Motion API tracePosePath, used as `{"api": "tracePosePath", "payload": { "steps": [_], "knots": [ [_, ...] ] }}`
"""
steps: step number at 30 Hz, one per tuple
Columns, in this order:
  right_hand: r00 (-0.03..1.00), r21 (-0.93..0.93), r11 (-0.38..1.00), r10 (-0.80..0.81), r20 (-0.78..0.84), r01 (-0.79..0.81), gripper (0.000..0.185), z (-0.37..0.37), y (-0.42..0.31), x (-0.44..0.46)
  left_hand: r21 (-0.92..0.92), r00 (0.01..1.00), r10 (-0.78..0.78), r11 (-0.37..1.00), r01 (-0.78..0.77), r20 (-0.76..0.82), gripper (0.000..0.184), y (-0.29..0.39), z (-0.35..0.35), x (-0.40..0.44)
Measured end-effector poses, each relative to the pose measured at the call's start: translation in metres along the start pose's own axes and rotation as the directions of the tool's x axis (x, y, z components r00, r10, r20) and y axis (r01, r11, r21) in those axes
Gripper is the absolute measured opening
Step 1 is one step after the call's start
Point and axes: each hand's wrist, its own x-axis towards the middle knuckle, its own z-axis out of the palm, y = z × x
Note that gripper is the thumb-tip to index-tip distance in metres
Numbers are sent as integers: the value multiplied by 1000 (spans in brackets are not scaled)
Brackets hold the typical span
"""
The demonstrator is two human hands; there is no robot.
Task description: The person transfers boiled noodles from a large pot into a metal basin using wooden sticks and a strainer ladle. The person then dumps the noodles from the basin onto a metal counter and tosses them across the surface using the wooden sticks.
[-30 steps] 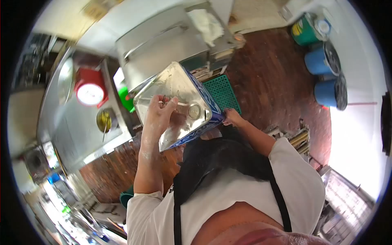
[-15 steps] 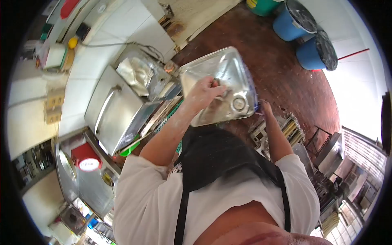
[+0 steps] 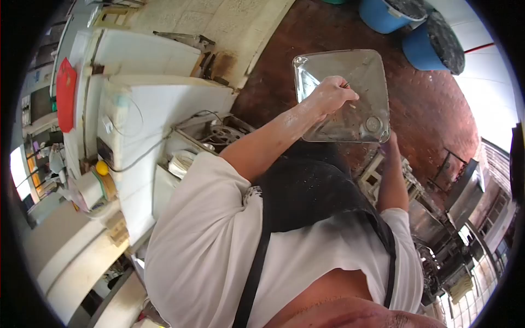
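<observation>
A reddish-brown floor [image 3: 426, 109], worn and flecked with pale specks, spreads across the upper middle and right. Over it shows the person's white shirt [image 3: 317, 251], with wide short sleeves, and the black apron [image 3: 306, 191] worn over it, its 2 straps running down the chest and dusted with small white marks.

In front of the apron is a square metal tin [image 3: 366, 82] with rounded corners, its shiny top facing the camera and a raised rim running round it. It is out ahead of the body, between the person and the floor beyond. Past it, by the pale wall, stand 2 blue buckets [image 3: 421, 49] with dark tops. Off to the left, well apart from the tin, is a long red object [image 3: 66, 95].

The left hand [image 3: 333, 97] lies over the middle of the tin's top, its fingers curled together and clamped on a thin part there that they mostly cover. The right hand [image 3: 390, 142] is at the tin's near right corner, partly hidden behind the edge; I cannot tell whether its fingers are apart or together.

Smaller than either hand is the round cap [image 3: 373, 124] set in the tin's top near that corner. Smallest is a yellow ball-like thing [image 3: 101, 167] far to the left, beside a grey cable [image 3: 136, 158]
</observation>
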Motion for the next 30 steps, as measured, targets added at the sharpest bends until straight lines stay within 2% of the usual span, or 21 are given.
{"api": "tracePosePath", "payload": {
  "steps": [1, 3, 7, 9, 11, 12, 16, 17, 18, 19, 21, 24, 25, 26, 27, 29, 30],
  "knots": [
    [999, -83, 996, 29, -27, -31, 45, 1, -12, 11, 33, 999, -1, 999, 2, -38, 24, -2, -10, 23],
    [961, -143, 971, 158, -227, -193, 50, -2, -38, 12, 44, 993, -51, 997, 56, -107, 23, -14, -33, 61],
    [944, -288, 923, 174, -281, -256, 55, -14, -44, 6, -69, 951, -197, 980, 186, -237, 22, -37, -112, 117],
    [908, -297, 897, 211, -361, -326, 54, -20, -32, -4, -144, 927, -235, 969, 200, -291, 22, -44, -158, 145],
    [925, -216, 920, 267, -270, -328, 52, -62, 22, -10, -239, 897, -268, 952, 191, -351, 23, -60, -208, 165],
    [910, -167, 918, 307, -280, -361, 48, -67, 35, -20, -250, 874, -294, 946, 208, -388, 22, -67, -239, 177],
    [710, -24, 824, 473, -522, -566, 40, -22, 44, -81, -304, 787, -384, 916, 260, -483, 21, -108, -363, 211],
    [682, -7, 808, 492, -541, -589, 38, -14, 45, -90, -330, 750, -349, 926, 183, -562, 21, -125, -388, 211],
    [675, -18, 798, 498, -544, -603, 38, -8, 43, -96, -268, 772, -374, 925, 270, -514, 27, -148, -427, 213],
    [693, -69, 780, 508, -511, -622, 37, -9, 42, -94, -245, 737, -351, 936, 254, -578, 27, -166, -455, 217],
    [724, -172, 742, 530, -441, -648, 38, -9, 39, -90, -305, 672, -423, 906, 294, -608, 25, -176, -500, 219],
    [810, -256, 809, 393, -434, -529, 42, 36, -7, -63, -388, 674, -504, 860, 332, -541, 22, -221, -587, 227],
    [814, -330, 771, 388, -433, -544, 44, 46, -20, -52, -426, 660, -534, 840, 337, -529, 20, -237, -610, 223],
    [861, -356, 807, 335, -382, -472, 46, 78, -51, -45, -464, 647, -561, 818, 340, -516, 18, -254, -631, 219],
    [885, -445, 794, 238, -400, -415, 46, 84, -49, -39, -499, 638, -586, 797, 341, -500, 16, -271, -654, 220],
    [899, -448, 791, 286, -331, -416, 47, 110, -76, -29, -595, 806, -526, 750, 289, -272, 12, -331, -729, 226],
    [983, -744, 649, 44, -176, -162, 46, 91, -54, -24, -648, 869, -470, 712, 270, -153, 12, -345, -746, 234]
  ]
}}
